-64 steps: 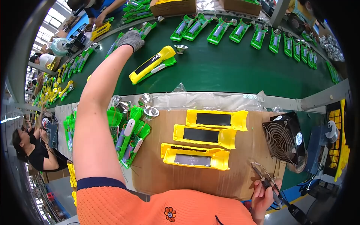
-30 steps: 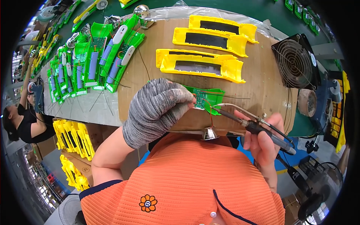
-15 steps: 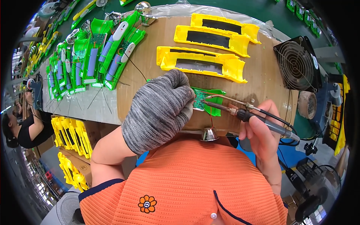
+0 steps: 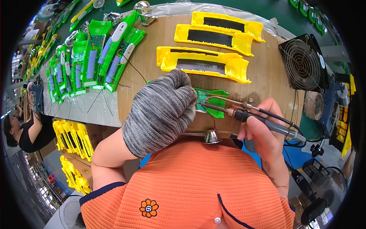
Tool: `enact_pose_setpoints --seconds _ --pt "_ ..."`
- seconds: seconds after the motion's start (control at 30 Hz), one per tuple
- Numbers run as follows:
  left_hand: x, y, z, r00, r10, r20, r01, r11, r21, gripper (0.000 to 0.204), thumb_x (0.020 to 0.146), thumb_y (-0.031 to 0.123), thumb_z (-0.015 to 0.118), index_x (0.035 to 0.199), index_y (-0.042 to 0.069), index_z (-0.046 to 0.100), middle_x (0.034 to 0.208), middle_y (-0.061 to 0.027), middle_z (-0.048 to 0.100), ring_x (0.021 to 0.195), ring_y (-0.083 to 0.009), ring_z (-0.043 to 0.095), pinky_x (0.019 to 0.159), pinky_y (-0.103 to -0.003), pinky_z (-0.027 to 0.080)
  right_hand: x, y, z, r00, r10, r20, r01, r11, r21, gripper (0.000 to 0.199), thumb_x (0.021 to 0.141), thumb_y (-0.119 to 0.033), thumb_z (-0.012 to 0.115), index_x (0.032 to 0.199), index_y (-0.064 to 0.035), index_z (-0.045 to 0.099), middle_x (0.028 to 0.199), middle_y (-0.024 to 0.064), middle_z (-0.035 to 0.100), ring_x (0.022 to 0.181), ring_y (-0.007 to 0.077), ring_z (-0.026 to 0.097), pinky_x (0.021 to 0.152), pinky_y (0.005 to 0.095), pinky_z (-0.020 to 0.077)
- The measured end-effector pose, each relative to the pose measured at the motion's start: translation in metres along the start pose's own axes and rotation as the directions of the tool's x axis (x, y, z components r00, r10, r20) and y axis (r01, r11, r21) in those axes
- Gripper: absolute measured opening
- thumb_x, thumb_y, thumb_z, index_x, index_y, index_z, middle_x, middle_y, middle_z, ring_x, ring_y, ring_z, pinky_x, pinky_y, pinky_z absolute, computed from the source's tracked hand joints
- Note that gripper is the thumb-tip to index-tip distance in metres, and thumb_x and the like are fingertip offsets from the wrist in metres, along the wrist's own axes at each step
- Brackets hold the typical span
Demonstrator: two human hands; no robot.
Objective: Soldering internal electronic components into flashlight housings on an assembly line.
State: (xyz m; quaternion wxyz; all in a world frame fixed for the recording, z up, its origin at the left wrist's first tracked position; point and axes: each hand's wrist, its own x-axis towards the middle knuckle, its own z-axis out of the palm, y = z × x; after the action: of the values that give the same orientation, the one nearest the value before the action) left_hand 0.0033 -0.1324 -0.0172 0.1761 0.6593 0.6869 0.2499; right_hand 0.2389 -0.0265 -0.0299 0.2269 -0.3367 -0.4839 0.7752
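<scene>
My left hand [image 4: 162, 112], in a grey knitted glove, is closed over the left part of a green plastic housing [image 4: 219, 100]; what its fingers pinch is hidden. A small green circuit board [image 4: 201, 106] with thin wires shows just right of the glove. My bare right hand [image 4: 263, 128] grips a soldering iron [image 4: 267, 124] with a thin metal tube [image 4: 232, 101] fixed alongside. The iron's tip points left and reaches the board by the gloved fingers; whether it touches cannot be made out. Below the housing, a red wire runs to a silver reflector cup [image 4: 212, 136].
Several yellow shells [image 4: 206, 65] with dark windows lie beyond my hands. Green housings [image 4: 91, 63] with purple cells and loose wires crowd the left. A black fan [image 4: 304, 63] stands at right. More yellow shells [image 4: 74, 139] fill boxes lower left; another person [image 4: 28, 131] sits far left.
The soldering iron and my right hand have shifted slightly left, bringing the tip closer to the gloved fingers. My left hand stays over the housing.
</scene>
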Motion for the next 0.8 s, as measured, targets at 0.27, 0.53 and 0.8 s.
enact_pose_setpoints --seconds 0.27,0.53,0.8 --pt "0.000 0.001 -0.002 0.999 -0.022 0.028 0.021 1.000 0.010 0.018 0.074 0.001 0.072 0.090 0.005 0.064 0.090 -0.0105 0.059 0.082 -0.0306 0.063 0.071 -0.038 0.052 0.001 0.002 0.000 1.000 -0.009 0.014 0.009 1.000 0.018 0.017 0.090 -0.001 0.063 0.095 -0.0012 0.047 0.078 0.0106 0.064 0.064 0.0145 0.065 0.057 0.0242 0.0508" --pt "0.001 0.001 -0.003 0.999 -0.025 0.044 0.023 0.999 0.042 0.016 0.075 0.004 0.072 0.089 0.005 0.065 0.090 -0.0114 0.060 0.082 -0.0315 0.064 0.071 -0.039 0.053 -0.001 0.004 -0.005 1.000 -0.007 -0.011 0.007 1.000 0.030 0.017 0.089 0.000 0.063 0.094 -0.0011 0.047 0.077 0.0114 0.063 0.060 0.0150 0.063 0.054 0.0248 0.0505" --pt "0.003 0.005 -0.006 0.998 -0.039 0.050 0.037 0.999 0.034 0.015 0.075 0.003 0.071 0.088 0.004 0.065 0.089 -0.0118 0.059 0.081 -0.0320 0.063 0.070 -0.039 0.052 -0.008 0.003 -0.020 0.965 -0.204 -0.163 0.224 0.968 0.117 0.018 0.090 -0.006 0.060 0.099 -0.0031 0.044 0.075 0.0107 0.059 0.050 0.0113 0.048 0.048 0.0296 0.0503"
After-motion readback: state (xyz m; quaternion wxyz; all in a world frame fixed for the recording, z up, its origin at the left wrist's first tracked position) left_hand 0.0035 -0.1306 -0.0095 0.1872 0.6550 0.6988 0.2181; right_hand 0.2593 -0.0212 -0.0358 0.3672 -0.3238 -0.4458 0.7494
